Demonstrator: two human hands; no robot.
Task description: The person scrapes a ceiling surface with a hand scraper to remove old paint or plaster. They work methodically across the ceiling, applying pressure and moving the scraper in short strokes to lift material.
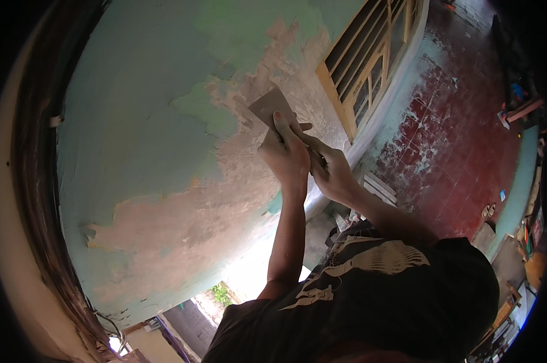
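Note:
Both my hands are raised together in front of a wall (134, 127) whose pale green paint has come off in a large pinkish, rough patch (176, 221). A flat, grey-brown scraper (270, 106) with a square-cornered blade points up and to the left from them. My left hand (288, 156) is closed on it, the thumb lying along the blade's face. Just to the right, my right hand (333, 171) wraps round its lower end, most of which the fingers hide. Whether the blade touches the wall I cannot tell.
A yellow-framed window (370, 66) with bars is set in the wall at upper right. The dark red tiled floor (449, 157) on the right carries pale flakes and dust. A pair of sandals (488, 210) lies there. Dark wooden trim (34, 151) runs down the left.

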